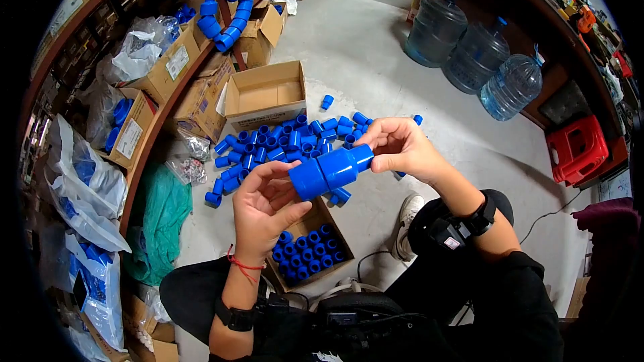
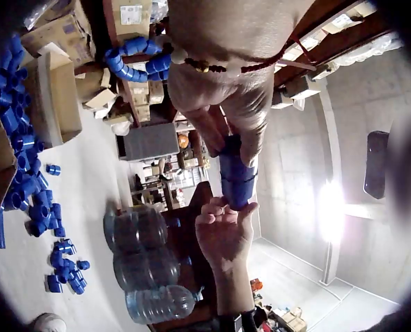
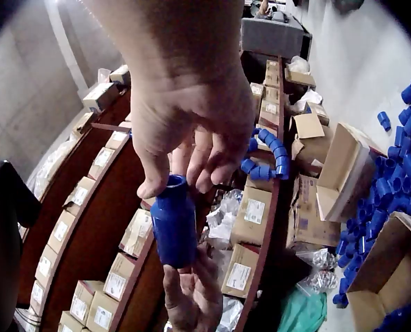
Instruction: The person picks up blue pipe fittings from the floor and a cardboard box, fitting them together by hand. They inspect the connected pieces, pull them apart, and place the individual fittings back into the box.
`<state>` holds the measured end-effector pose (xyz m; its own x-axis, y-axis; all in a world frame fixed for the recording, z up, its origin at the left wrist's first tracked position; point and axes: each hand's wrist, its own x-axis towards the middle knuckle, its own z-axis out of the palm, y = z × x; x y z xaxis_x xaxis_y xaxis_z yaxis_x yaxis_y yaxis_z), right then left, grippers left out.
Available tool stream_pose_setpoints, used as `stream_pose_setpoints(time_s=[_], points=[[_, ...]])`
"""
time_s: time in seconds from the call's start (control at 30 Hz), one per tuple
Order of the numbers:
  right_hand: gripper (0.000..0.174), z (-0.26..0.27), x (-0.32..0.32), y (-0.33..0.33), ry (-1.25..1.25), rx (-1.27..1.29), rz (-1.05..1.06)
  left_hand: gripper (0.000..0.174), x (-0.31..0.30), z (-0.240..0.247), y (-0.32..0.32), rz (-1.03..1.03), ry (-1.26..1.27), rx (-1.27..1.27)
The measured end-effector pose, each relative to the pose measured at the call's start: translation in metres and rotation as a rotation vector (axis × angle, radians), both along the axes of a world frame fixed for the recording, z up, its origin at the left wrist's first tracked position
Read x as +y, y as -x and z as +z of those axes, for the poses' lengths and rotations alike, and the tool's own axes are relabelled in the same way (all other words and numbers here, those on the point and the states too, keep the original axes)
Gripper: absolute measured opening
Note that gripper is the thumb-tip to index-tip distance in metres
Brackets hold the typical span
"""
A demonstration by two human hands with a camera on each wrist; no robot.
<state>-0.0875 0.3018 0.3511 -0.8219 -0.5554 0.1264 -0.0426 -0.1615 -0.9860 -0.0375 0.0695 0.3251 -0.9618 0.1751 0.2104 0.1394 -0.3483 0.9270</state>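
A blue plastic pipe reducer (image 1: pixel 327 173), glossy and stepped, is held between both hands in the head view. It has a wide end, a seam round its middle and a narrower neck at the right. My left hand (image 1: pixel 263 209) grips the wide end between thumb and fingers. At the neck, my right hand (image 1: pixel 408 153) pinches with thumb and fingers. The right wrist view shows the reducer (image 3: pixel 174 232) with its narrow neck toward my right hand. Below it, an open cardboard box (image 1: pixel 330 214) contains blue fittings standing in rows.
Loose blue fittings (image 1: pixel 295 139) lie heaped on the floor beside an open carton (image 1: pixel 265 97). Shelving with boxes (image 1: pixel 176 60) runs along the left. Three large water bottles (image 1: pixel 477 53) and a red plastic stool (image 1: pixel 578 149) stand at the right. A green bag (image 1: pixel 161 218) lies at the left.
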Motion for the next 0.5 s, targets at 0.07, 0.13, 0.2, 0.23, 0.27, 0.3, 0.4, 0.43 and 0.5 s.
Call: stream_pose_setpoints(time_s=[0.07, 0.13, 0.2, 0.23, 0.27, 0.3, 0.4, 0.43, 0.5], points=[[0.028, -0.002, 0.003, 0.002, 0.024, -0.027, 0.072, 0.047, -0.001, 0.0, 0.0, -0.025, -0.004, 0.0], [0.038, -0.009, 0.006, 0.006, 0.054, -0.074, 0.178, 0.048, -0.003, 0.0, -0.001, -0.059, 0.003, 0.011], [0.052, -0.01, 0.003, 0.005, 0.06, -0.063, 0.262, 0.048, -0.004, 0.0, -0.002, -0.121, 0.009, 0.011], [0.059, -0.01, 0.0, 0.004, 0.063, -0.058, 0.304, 0.048, -0.005, 0.0, -0.003, -0.167, 0.011, 0.006], [0.09, -0.005, -0.002, 0.001, -0.021, -0.153, 0.353, 0.049, -0.005, 0.0, -0.003, -0.212, 0.014, 0.001], [0.096, -0.004, -0.005, -0.001, -0.054, -0.122, 0.416, 0.048, -0.005, 0.001, -0.004, -0.273, -0.011, -0.008], [0.103, -0.004, -0.013, -0.01, -0.041, -0.024, 0.602, 0.048, -0.006, -0.001, -0.004, -0.363, 0.016, -0.002], [0.106, -0.006, -0.014, -0.012, -0.042, -0.013, 0.596, 0.046, -0.005, 0.0, -0.004, -0.373, -0.002, 0.018], [0.108, -0.01, -0.016, -0.013, -0.011, -0.041, 0.607, 0.045, -0.006, 0.003, -0.006, -0.365, -0.008, -0.041]])
